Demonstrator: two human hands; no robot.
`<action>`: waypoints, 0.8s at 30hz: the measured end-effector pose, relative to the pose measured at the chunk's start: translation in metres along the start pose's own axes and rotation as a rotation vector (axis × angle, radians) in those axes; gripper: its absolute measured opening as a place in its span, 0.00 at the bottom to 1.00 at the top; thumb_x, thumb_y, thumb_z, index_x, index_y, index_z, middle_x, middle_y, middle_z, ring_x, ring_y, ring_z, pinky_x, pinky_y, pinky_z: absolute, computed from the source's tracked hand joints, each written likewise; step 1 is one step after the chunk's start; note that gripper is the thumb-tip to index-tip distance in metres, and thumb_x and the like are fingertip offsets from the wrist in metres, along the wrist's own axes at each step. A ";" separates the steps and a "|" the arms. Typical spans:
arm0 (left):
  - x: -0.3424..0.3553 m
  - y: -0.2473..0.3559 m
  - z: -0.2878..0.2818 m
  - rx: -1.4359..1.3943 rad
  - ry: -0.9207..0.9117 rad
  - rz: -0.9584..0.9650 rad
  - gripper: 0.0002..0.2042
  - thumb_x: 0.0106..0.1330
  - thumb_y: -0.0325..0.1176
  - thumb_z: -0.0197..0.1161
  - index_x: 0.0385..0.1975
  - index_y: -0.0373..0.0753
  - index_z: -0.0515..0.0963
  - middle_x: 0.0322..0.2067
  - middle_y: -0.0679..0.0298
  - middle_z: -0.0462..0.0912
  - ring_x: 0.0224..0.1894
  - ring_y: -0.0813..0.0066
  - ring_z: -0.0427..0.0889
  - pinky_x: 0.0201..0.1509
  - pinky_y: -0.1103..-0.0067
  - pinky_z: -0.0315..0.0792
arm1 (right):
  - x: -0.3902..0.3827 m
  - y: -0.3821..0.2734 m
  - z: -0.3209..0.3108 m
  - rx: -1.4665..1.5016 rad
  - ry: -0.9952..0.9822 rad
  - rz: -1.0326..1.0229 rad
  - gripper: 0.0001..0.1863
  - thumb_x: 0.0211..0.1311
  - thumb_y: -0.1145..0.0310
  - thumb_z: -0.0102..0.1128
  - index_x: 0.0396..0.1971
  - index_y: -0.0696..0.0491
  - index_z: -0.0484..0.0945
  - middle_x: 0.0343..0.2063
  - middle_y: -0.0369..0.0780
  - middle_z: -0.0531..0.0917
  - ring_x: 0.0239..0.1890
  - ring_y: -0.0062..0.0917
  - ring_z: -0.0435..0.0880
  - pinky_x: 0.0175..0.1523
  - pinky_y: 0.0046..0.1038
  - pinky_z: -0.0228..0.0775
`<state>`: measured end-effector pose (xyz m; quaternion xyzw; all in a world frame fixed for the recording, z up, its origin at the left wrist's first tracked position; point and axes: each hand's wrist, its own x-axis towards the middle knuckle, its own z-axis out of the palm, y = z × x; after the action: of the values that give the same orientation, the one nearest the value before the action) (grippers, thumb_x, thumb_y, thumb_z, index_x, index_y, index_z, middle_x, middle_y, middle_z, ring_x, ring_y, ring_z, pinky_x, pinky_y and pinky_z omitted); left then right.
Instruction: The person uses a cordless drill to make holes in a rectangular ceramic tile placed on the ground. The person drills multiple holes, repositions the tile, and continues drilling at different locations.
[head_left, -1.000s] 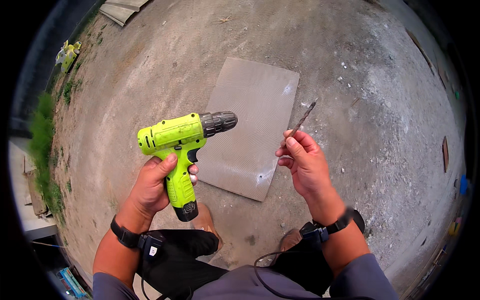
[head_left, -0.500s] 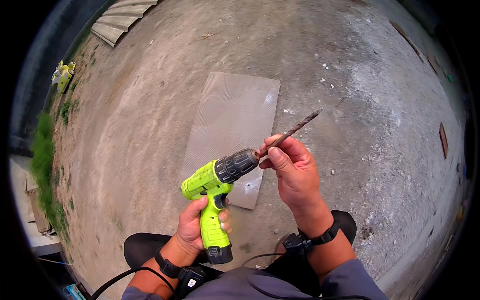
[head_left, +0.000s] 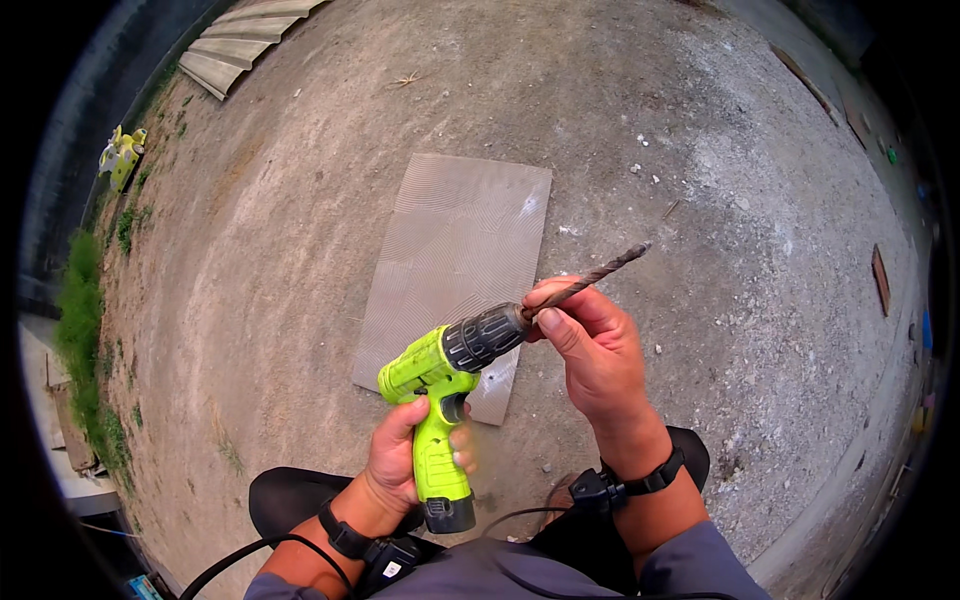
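Right hand (head_left: 603,362): thumb and fingers pinching the bit (head_left: 600,272), its near end at the mouth of the chuck (head_left: 482,338). Left hand (head_left: 393,456): wrapped round the drill (head_left: 434,445); board (head_left: 450,235) lying beyond. Progress, as judged: bit and chuck aligned; insertion depth hidden; tightening apparently left.

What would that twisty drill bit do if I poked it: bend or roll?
The drill bit sticks out straight from the right hand, so it's probably stiff. It looks like dark metal, so maybe heavy for its size. Being roundish, it might roll.
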<state>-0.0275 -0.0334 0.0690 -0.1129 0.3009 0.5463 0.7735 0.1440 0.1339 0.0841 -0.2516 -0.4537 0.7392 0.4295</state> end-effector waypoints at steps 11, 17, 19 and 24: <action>0.010 -0.006 -0.004 -0.091 -0.111 -0.056 0.25 0.63 0.52 0.62 0.48 0.35 0.75 0.28 0.59 0.77 0.29 0.64 0.77 0.37 0.66 0.74 | 0.007 -0.007 -0.007 -0.109 -0.090 -0.130 0.10 0.68 0.74 0.57 0.45 0.60 0.81 0.45 0.40 0.79 0.47 0.22 0.78 0.52 0.26 0.71; 0.015 -0.006 -0.005 -0.108 -0.150 -0.089 0.25 0.62 0.52 0.63 0.48 0.36 0.75 0.28 0.59 0.77 0.29 0.64 0.78 0.38 0.66 0.75 | 0.010 -0.018 -0.005 -0.259 -0.089 -0.183 0.07 0.66 0.78 0.56 0.40 0.59 0.81 0.40 0.39 0.80 0.42 0.24 0.79 0.49 0.26 0.73; 0.016 -0.005 -0.005 -0.109 -0.162 -0.089 0.25 0.62 0.53 0.63 0.48 0.37 0.76 0.28 0.59 0.77 0.29 0.64 0.78 0.38 0.66 0.75 | 0.011 -0.016 -0.005 -0.257 -0.072 -0.194 0.07 0.65 0.77 0.57 0.40 0.59 0.81 0.39 0.39 0.80 0.41 0.24 0.80 0.48 0.26 0.73; 0.017 -0.006 -0.005 -0.123 -0.183 -0.090 0.25 0.62 0.53 0.63 0.48 0.37 0.76 0.28 0.60 0.77 0.29 0.64 0.77 0.38 0.66 0.74 | 0.011 -0.016 -0.004 -0.310 -0.066 -0.206 0.06 0.65 0.78 0.57 0.39 0.59 0.81 0.39 0.40 0.81 0.41 0.24 0.80 0.48 0.26 0.73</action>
<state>-0.0194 -0.0249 0.0539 -0.1232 0.1895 0.5365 0.8130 0.1480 0.1490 0.0970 -0.2426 -0.5995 0.6204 0.4437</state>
